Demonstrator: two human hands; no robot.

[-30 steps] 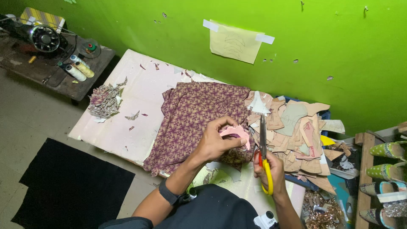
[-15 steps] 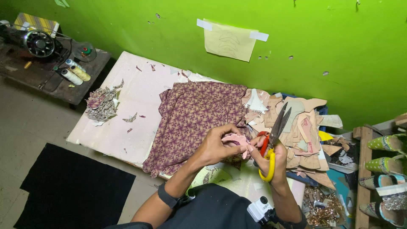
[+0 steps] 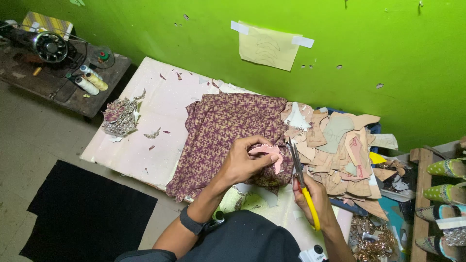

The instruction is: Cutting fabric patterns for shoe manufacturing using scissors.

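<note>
My left hand (image 3: 245, 160) pinches a small pink piece (image 3: 268, 151) backed with patterned cloth, held above the near edge of the purple woven-pattern fabric (image 3: 228, 126). My right hand (image 3: 313, 196) grips yellow-handled scissors (image 3: 303, 187), blades pointing up and nearly closed just right of the pink piece. A dark watch sits on my left wrist.
The fabric lies on a pale pink board (image 3: 150, 126) with a heap of fabric scraps (image 3: 119, 116) at its left. A pile of tan card patterns (image 3: 340, 145) lies right. A sewing machine (image 3: 48, 46) and thread spools (image 3: 90, 82) stand far left. Decorated shoes (image 3: 444, 194) sit on a rack at right. A paper template (image 3: 267, 46) is taped to the green wall.
The scissors swung from tilted right back to near upright and their blades closed. My left hand kept hold of the pink piece, turning it slightly.
</note>
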